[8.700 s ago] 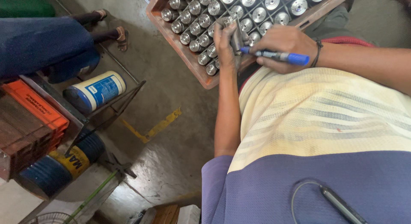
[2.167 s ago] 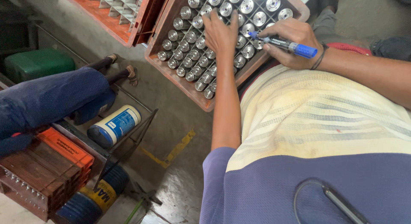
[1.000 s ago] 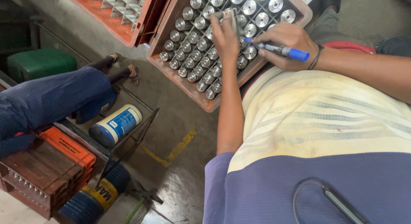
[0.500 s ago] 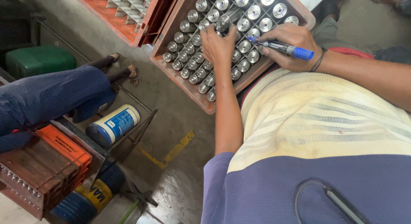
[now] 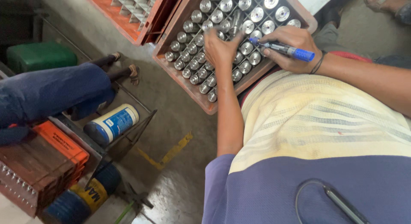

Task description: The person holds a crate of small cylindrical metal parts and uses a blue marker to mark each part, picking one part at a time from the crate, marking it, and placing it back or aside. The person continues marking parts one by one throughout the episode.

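Marker (image 5: 284, 49) gripped in right hand (image 5: 291, 47), long axis running nearly level across the view, slightly down toward the blue cap end at the right; dark tip pointing left, touching or just over a metal cylinder (image 5: 247, 47) in the crate (image 5: 188, 85). Right-hand fingers curled shut around the barrel, thumb on top, wrist bent, forearm coming in from the right edge, dark band at the wrist.

Left hand (image 5: 220, 48) palm-down over the cylinders, back of the hand up, forearm reaching straight up from the body. Left fingers bent onto a cylinder top; whether pinching one or only pressing cannot be told. A longer grey part (image 5: 236, 22) just above the fingertips, tilted.

Cylinders standing upright in grid cells, round shiny faces up, filling the red-brown crate on the floor (image 5: 171, 121). Second orange crate (image 5: 141, 10) touching it at upper left, cells empty where visible.

Blue-and-white can (image 5: 112, 123) lying on its side on a wire rack, well apart at left.
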Motion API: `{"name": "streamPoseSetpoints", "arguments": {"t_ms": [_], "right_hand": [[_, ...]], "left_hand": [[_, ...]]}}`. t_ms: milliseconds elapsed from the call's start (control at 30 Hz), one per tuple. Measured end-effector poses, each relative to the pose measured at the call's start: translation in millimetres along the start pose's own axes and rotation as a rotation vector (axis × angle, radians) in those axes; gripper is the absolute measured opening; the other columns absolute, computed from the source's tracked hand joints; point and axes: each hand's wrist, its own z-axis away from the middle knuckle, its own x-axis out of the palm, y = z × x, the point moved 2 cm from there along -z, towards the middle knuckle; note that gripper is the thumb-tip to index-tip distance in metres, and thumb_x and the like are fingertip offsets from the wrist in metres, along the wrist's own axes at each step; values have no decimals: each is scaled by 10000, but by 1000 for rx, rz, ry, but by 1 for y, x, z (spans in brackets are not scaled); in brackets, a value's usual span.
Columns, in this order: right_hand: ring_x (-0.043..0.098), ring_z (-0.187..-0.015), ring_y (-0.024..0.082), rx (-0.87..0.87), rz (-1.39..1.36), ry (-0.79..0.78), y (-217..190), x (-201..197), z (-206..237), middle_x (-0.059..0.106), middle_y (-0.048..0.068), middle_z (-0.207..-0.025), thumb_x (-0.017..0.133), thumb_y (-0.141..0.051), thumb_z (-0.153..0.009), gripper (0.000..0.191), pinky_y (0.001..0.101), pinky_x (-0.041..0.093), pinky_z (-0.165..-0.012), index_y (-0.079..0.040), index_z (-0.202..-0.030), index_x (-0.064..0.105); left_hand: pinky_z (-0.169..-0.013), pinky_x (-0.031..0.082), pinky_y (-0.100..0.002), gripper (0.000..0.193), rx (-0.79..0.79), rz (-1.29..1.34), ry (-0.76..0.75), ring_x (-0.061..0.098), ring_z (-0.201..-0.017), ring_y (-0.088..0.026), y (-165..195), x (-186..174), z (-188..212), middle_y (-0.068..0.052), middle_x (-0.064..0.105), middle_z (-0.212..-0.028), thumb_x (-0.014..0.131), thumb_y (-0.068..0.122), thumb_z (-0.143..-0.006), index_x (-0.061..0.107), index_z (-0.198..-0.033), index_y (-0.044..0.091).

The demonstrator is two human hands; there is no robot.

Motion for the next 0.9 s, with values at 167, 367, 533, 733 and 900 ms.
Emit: {"name": "streamPoseSetpoints", "arguments": {"t_ms": [167,367,533,733,900], "right_hand": [[702,-914,287,-3,-1,5,-1,-4,-2,725,118,-1014,777,-113,-956,214,383,536,-813,-54,-1155,727],[700,-910,288,18,6,1,1,-1,0,729,119,-1012,780,-116,-950,213,382,533,-806,-57,-1149,731],[694,-936,299,-59,30,41,-2,-8,0,729,132,-1058,758,-107,-954,221,397,520,-852,-55,-1166,719],[643,-787,312,-270,47,-151,-12,-3,-8,692,128,-887,744,-114,-829,318,423,473,-763,-38,-1137,725],[649,-848,319,-207,40,-90,-8,4,-10,680,122,-931,746,-115,-881,307,439,495,-788,-60,-1181,710]], "left_hand": [[-743,563,-445,354,-103,23,-212,737,-833,-278,-11,5,-2,-55,752,-925,875,425,-709,805,-882,124],[-665,538,-478,567,-100,-146,-117,706,-827,-331,-13,19,-12,-126,704,-988,903,455,-617,766,-995,54],[-700,551,-441,446,16,148,-104,697,-820,-290,-38,-12,-26,-82,728,-929,869,446,-667,788,-909,80],[-800,567,-337,418,-559,1590,-273,683,-892,-164,-39,18,13,-48,705,-980,664,386,-934,674,-1142,24],[-894,524,-250,444,-350,1368,-321,669,-995,-103,-18,44,40,-45,711,-1127,446,372,-1148,661,-1259,-1]]}}
